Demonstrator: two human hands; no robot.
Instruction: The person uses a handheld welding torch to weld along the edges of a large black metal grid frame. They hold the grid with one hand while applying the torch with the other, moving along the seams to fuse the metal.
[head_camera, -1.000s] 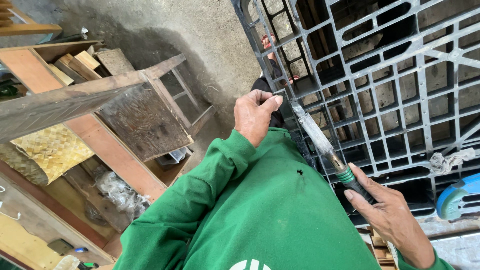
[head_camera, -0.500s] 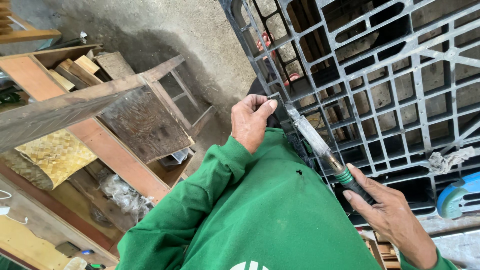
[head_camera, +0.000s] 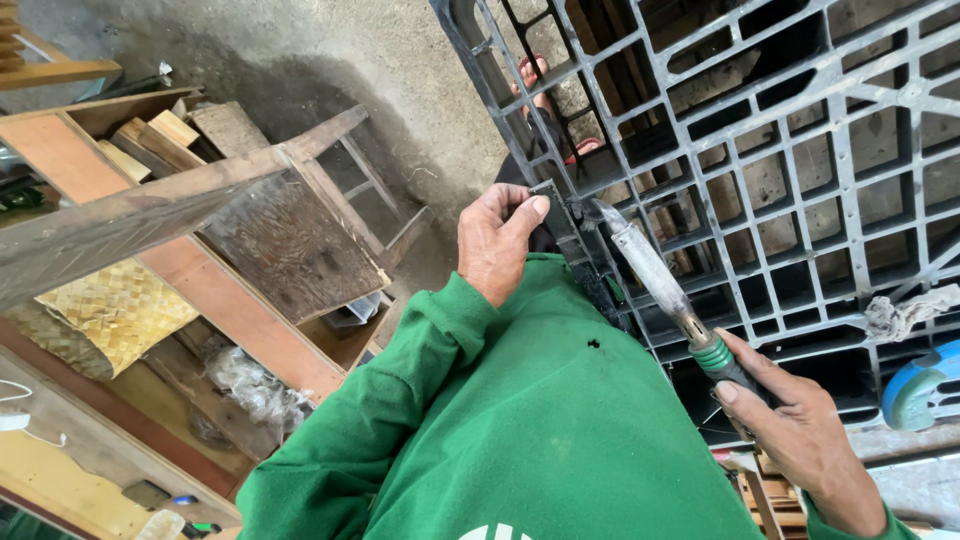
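My left hand (head_camera: 495, 240) pinches a small dark strip against the edge of a large black plastic grid pallet (head_camera: 800, 150) that leans in front of me. My right hand (head_camera: 805, 440) grips the green and black handle of a long soldering iron (head_camera: 650, 275). Its grey metal barrel slants up to the left, and its tip touches the pallet edge right beside my left fingertips. My green sleeves and shirt (head_camera: 520, 420) fill the lower middle of the view. A foot in a red sandal (head_camera: 550, 100) shows through the grid.
A worn wooden frame with a plywood panel (head_camera: 280, 240) stands at the left over a concrete floor (head_camera: 330, 50). A woven yellow mat (head_camera: 110, 310) and crumpled plastic (head_camera: 255, 390) lie below it. A grey rag (head_camera: 905, 315) and a blue object (head_camera: 920, 385) sit at the right.
My left hand has shifted slightly along the pallet edge, its fingers now pinching closer to the iron's tip. My right hand keeps the iron at the same slant.
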